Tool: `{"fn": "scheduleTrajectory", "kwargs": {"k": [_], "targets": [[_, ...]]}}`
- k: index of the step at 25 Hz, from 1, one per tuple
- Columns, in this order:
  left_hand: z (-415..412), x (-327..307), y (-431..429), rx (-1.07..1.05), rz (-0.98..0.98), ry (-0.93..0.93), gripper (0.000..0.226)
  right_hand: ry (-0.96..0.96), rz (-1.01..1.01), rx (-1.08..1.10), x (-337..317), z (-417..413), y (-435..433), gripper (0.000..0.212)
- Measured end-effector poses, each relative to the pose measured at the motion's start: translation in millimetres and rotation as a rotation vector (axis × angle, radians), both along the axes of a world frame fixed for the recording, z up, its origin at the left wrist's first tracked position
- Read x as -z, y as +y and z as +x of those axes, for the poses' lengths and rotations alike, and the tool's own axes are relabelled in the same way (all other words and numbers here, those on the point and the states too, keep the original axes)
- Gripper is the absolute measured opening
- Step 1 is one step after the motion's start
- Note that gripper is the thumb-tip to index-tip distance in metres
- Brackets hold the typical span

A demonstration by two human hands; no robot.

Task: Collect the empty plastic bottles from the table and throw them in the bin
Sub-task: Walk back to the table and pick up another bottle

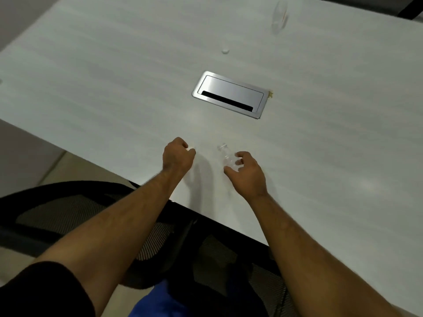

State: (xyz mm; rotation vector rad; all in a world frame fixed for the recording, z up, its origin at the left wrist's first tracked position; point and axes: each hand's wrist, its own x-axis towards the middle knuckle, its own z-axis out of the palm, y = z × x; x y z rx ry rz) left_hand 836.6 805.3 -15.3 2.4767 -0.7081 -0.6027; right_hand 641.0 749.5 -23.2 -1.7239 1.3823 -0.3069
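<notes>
A small clear plastic bottle stands uncapped on the white table near its front edge. My right hand has thumb and fingers curled around the bottle's lower part. My left hand hovers just left of it, closed in a loose fist; I cannot tell whether something small is pinched at its fingertips. A second clear bottle, blurred, stands at the far right of the table. A white cap lies loose between the two bottles.
A brushed-metal cable hatch is set flush into the table's middle. A black mesh office chair stands below the table's front edge, under my forearms. No bin is in view.
</notes>
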Motion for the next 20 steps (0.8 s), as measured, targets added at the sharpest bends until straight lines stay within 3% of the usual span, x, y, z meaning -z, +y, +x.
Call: {"fn": "scheduleTrajectory", "kwargs": {"k": [5,9,15,20], "targets": [[37.2,28.9,-16.2,0.283,0.043,-0.04,0.055,0.036,0.029,0.208,4.7,49.9,19.2,0.057],[47.9,36.5,-20.5,0.631,0.094,-0.102,0.023,0.048,0.063,0.326,0.1,63.7,42.9,0.054],[71.1,7.0,3.9,0.532,0.014,0.143,0.039,-0.014,0.094,0.325,-35.3,77.2,74.5,0.049],[83.6,-84.1,52.4,0.263,-0.35,0.578,0.029,-0.176,0.109,0.127,-92.3,97.6,112.7,0.046]]}}
